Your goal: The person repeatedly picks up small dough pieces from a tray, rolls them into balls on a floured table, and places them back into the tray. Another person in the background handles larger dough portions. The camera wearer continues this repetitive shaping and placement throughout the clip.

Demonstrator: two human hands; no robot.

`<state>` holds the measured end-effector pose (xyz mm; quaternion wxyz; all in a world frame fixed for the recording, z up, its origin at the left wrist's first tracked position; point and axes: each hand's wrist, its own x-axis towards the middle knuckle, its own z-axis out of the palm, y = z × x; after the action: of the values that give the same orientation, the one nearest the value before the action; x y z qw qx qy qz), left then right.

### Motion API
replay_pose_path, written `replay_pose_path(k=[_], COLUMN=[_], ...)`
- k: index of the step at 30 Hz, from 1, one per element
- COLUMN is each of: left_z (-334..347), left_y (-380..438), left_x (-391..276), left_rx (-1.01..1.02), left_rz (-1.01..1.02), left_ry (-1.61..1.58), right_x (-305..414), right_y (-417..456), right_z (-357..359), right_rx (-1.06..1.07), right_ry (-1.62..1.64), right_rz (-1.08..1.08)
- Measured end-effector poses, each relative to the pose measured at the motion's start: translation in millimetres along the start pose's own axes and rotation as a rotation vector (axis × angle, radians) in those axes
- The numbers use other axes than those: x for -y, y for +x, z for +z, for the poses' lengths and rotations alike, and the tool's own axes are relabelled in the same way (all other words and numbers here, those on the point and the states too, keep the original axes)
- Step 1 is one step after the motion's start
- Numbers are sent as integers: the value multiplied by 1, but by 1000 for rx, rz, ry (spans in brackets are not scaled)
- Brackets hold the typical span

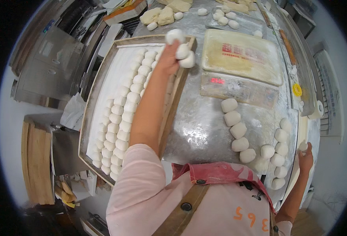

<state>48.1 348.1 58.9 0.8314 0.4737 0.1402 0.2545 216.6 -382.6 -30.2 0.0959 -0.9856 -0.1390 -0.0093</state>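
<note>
My left hand (169,60) reaches over the far right corner of a wooden tray (176,118), with several white dough pieces (182,52) gripped in and around its fingers. Rows of similar dough buns (133,97) fill much of the tray's right part; my forearm hides some of them. Far to the right, my right hand (306,157) has its fingers on a small dough piece (303,146) at a pale conveyor belt (295,168). Between the hands, a line of dough pieces (238,130) lies on the metal table (191,135). Another group (277,160) sits beside the belt.
A floury digital scale (241,56) with a lit display stands beyond the dough line. Behind it are a clear tray (250,22) of dough pieces and larger dough lumps (158,16). A wooden rolling pin (287,47) lies along the machine. Stacked boards (37,163) stand at left.
</note>
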Motion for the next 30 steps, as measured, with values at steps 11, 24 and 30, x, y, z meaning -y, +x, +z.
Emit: replay_pose_path(k=[11, 24, 30], left_z=[-250, -388, -358], left_y=[-116, -130, -92], left_x=[-146, -88, -89], left_rx=[-681, -908, -603], left_rz=[195, -196, 308], left_ry=[1016, 1859, 2083], right_x=[164, 161, -35], right_y=[22, -52, -159], right_z=[-46, -26, -30], right_rx=[-60, -118, -311], right_ry=[505, 330, 43], right_rz=[-217, -98, 471])
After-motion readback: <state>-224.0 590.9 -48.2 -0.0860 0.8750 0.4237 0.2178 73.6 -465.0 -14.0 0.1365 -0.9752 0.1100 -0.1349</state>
